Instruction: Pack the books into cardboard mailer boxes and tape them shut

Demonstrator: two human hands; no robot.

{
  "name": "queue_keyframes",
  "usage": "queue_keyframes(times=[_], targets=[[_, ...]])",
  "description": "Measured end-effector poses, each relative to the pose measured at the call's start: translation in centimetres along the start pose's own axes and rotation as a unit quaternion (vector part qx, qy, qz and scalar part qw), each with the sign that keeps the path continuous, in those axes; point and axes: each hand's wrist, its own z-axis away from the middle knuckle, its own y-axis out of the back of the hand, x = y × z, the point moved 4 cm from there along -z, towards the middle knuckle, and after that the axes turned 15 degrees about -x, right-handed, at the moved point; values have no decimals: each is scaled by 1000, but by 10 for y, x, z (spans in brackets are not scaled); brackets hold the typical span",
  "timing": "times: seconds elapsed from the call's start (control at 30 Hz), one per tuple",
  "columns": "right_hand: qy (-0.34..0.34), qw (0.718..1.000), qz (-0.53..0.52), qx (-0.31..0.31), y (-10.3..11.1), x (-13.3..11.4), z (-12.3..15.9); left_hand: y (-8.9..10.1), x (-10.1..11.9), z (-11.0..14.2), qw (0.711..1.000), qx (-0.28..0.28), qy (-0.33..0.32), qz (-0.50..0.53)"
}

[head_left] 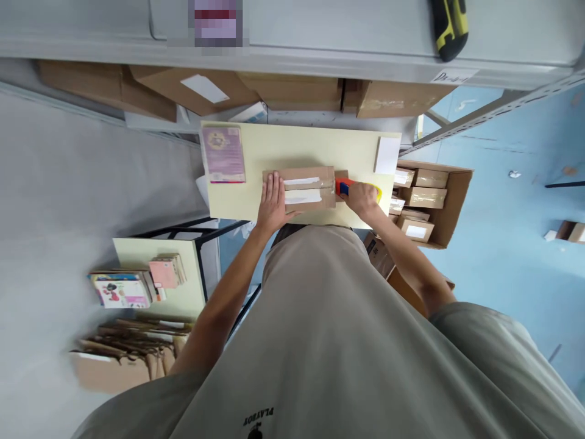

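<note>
A flat brown cardboard box (309,189) lies on the pale yellow table (297,143), with two white strips on its top and clear tape near its right end. My left hand (273,198) rests flat on the box's left end, fingers stretched out and thumb along the near edge. At the other end my right hand (362,198) is closed around a tape dispenser (343,185) with red, blue and yellow parts. Its red end meets the box's right edge, beside a brown cardboard flap. The fingers partly hide the tool.
A purple booklet (223,154) lies at the table's left, a white card (387,155) at its right. An open carton (457,204) with small boxes stands right. A shelf (320,36) behind holds a black-yellow knife (450,27). Books (121,289) sit on a lower table left.
</note>
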Motion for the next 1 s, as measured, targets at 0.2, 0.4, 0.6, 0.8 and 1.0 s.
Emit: queue_keyframes(times=[0.2,0.4,0.6,0.8,1.0], targets=[[-116,979,-149,72,-26,19,35,16,10,10,997,69,-44,14],[-135,965,-199,101,-24,19,76,48,50,6,990,91,-107,13],[-110,965,-191,145,5,2,105,79,100,2,980,88,-176,7],[-56,956,-200,206,30,-16,118,96,139,12,958,107,-264,12],[16,939,-217,268,44,-24,117,107,164,21,932,170,-319,6]])
